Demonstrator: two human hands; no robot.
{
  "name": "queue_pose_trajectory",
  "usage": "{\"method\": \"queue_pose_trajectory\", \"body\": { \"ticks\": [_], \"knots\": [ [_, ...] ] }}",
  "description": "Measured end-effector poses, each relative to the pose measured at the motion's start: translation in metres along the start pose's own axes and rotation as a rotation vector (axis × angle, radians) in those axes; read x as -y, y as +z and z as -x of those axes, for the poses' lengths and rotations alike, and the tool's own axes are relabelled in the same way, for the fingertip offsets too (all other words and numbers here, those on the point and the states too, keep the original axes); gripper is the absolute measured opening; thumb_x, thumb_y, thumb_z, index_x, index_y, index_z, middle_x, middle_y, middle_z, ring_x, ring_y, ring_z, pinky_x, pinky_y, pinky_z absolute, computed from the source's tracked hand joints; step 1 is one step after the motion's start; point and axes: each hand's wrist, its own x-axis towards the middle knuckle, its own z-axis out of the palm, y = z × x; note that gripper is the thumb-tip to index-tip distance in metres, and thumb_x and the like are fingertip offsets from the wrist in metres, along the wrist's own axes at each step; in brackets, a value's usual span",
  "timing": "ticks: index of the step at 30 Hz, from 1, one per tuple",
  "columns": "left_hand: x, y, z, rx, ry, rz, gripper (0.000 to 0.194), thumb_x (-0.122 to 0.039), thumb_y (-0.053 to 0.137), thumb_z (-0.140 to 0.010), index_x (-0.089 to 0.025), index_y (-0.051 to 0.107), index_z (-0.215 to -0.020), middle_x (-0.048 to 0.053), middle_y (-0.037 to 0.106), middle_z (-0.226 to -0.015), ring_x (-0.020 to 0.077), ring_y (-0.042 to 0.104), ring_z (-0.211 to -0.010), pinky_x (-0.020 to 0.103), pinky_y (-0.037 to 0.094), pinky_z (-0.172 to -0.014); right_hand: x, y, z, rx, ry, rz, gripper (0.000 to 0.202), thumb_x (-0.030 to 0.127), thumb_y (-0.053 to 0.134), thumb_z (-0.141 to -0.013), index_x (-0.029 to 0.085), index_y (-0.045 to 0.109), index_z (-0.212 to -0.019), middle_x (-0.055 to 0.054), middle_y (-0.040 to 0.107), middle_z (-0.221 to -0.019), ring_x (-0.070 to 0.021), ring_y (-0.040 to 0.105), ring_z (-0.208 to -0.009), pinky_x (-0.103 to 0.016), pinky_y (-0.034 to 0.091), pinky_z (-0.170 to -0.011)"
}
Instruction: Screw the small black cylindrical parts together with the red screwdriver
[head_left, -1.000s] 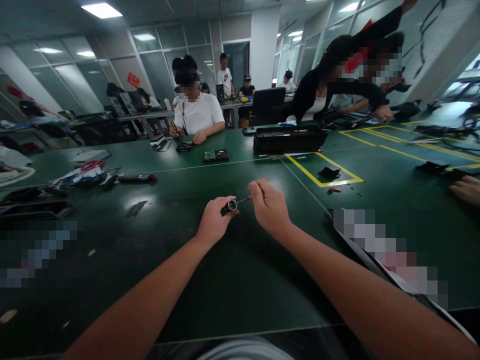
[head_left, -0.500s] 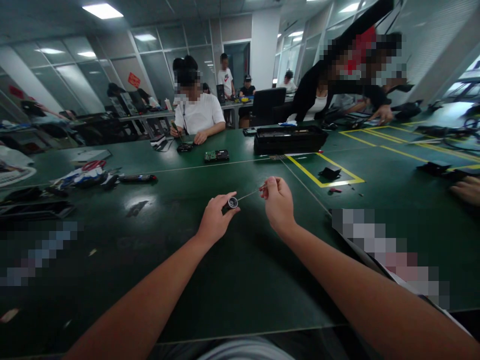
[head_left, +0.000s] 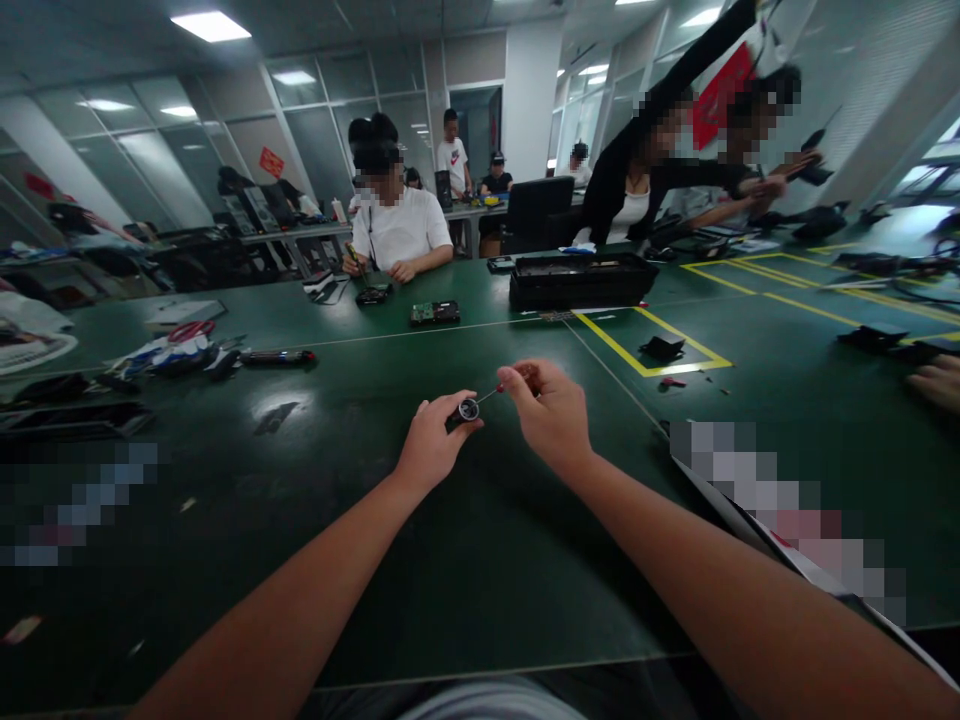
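In the head view my left hand (head_left: 429,442) is closed around a small round dark part with a silvery rim (head_left: 469,410), gripped between thumb and fingers with its open face turned toward me. My right hand (head_left: 553,412) pinches a thin screwdriver (head_left: 489,394); a bit of red shows at the fingertips, and most of the handle is hidden in the fist. The slim metal shaft points left, and its tip meets the round part near its rim. Whether the tip sits inside cannot be made out. Both hands are held above the green table (head_left: 450,570).
A long black housing (head_left: 581,283) and a green circuit board unit (head_left: 435,313) lie beyond my hands. A black piece (head_left: 662,347) sits within yellow tape. Tangled cables and tools (head_left: 176,350) are at left. A person in white (head_left: 405,228) works opposite; others are at right.
My right hand has come left toward my left hand, shortening the visible screwdriver shaft. The left hand keeps its hold on the round part. At the right, a co-worker's arms have lifted from the table.
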Motion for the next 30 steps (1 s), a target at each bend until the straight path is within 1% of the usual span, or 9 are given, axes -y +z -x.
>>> {"method": "queue_pose_trajectory", "body": {
  "ticks": [5,7,11,16,21,24,26,28,30],
  "knots": [
    [0.0023,-0.0001,-0.0006,-0.003,-0.013,-0.007,0.036,-0.024,0.07,-0.091,-0.028,0.066,-0.126,0.005,0.069,-0.127,0.0279,0.063,-0.111,0.049,0.044,-0.105,-0.0006,-0.0007,0.001,0.092,-0.106,-0.007,0.016,0.03,0.047,-0.099,0.022,0.061,-0.098,-0.002,0.069,-0.08,-0.0165,0.061,-0.068,-0.03,0.043,-0.064],
    [0.0024,0.0,-0.0007,-0.008,-0.019,-0.014,0.035,-0.024,0.071,-0.091,-0.027,0.067,-0.125,0.005,0.069,-0.126,0.0277,0.064,-0.109,0.047,0.046,-0.102,0.0,-0.0003,0.0016,0.114,-0.103,0.018,0.017,0.032,0.048,-0.099,0.022,0.06,-0.096,-0.001,0.068,-0.077,-0.0157,0.059,-0.064,-0.029,0.041,-0.06],
    [0.0018,0.0011,-0.0008,0.004,-0.034,-0.025,0.037,-0.024,0.073,-0.089,-0.028,0.067,-0.126,0.005,0.07,-0.123,0.0267,0.064,-0.109,0.046,0.046,-0.103,0.004,-0.0013,0.0018,0.103,-0.067,0.071,0.03,0.044,0.047,-0.101,0.02,0.063,-0.092,0.0,0.065,-0.068,-0.0142,0.054,-0.055,-0.029,0.036,-0.055],
    [0.0025,0.0007,-0.0014,-0.031,-0.082,-0.034,0.04,-0.024,0.075,-0.088,-0.026,0.067,-0.128,0.006,0.07,-0.122,0.0263,0.064,-0.109,0.046,0.045,-0.105,0.0058,-0.0034,0.0015,0.149,-0.104,0.079,0.027,0.03,0.042,-0.101,0.019,0.061,-0.117,-0.002,0.069,-0.078,-0.0174,0.061,-0.065,-0.031,0.041,-0.062],
    [0.004,-0.0007,-0.0011,-0.024,-0.055,-0.04,0.034,-0.024,0.074,-0.089,-0.026,0.069,-0.122,0.004,0.071,-0.121,0.0258,0.064,-0.108,0.048,0.044,-0.107,0.0035,-0.0024,0.0016,0.15,-0.083,0.097,0.03,0.041,0.041,-0.103,0.021,0.065,-0.104,-0.002,0.069,-0.077,-0.0169,0.061,-0.062,-0.03,0.039,-0.059],
    [0.0053,-0.0006,-0.0012,-0.033,-0.054,-0.042,0.036,-0.024,0.074,-0.089,-0.026,0.068,-0.124,0.004,0.071,-0.121,0.0258,0.064,-0.109,0.048,0.044,-0.107,0.0025,-0.0023,0.0017,0.13,-0.086,0.099,0.028,0.032,0.039,-0.102,0.02,0.061,-0.114,-0.002,0.067,-0.078,-0.0177,0.061,-0.066,-0.03,0.041,-0.062],
    [0.0059,-0.0009,-0.0014,-0.045,-0.061,-0.045,0.037,-0.024,0.074,-0.089,-0.026,0.067,-0.125,0.005,0.071,-0.121,0.0261,0.064,-0.11,0.048,0.044,-0.107,0.0024,-0.0026,0.0013,0.129,-0.093,0.091,0.026,0.028,0.038,-0.1,0.02,0.058,-0.115,-0.003,0.066,-0.08,-0.0184,0.062,-0.069,-0.031,0.042,-0.065],
    [0.0058,-0.0013,-0.0013,-0.046,-0.064,-0.047,0.037,-0.023,0.073,-0.089,-0.025,0.067,-0.125,0.006,0.071,-0.122,0.0266,0.064,-0.11,0.048,0.044,-0.107,0.0029,-0.0028,0.0007,0.148,-0.08,0.094,0.024,0.032,0.039,-0.101,0.021,0.059,-0.108,-0.002,0.065,-0.077,-0.0182,0.06,-0.067,-0.031,0.04,-0.063],
    [0.0049,-0.0017,-0.0009,-0.036,-0.062,-0.046,0.037,-0.022,0.073,-0.089,-0.025,0.067,-0.125,0.006,0.071,-0.122,0.0267,0.064,-0.11,0.048,0.045,-0.106,0.0042,-0.0027,0.0002,0.167,-0.059,0.123,0.028,0.04,0.039,-0.103,0.022,0.06,-0.098,-0.001,0.064,-0.072,-0.0174,0.058,-0.062,-0.03,0.037,-0.059]
  ]
}}
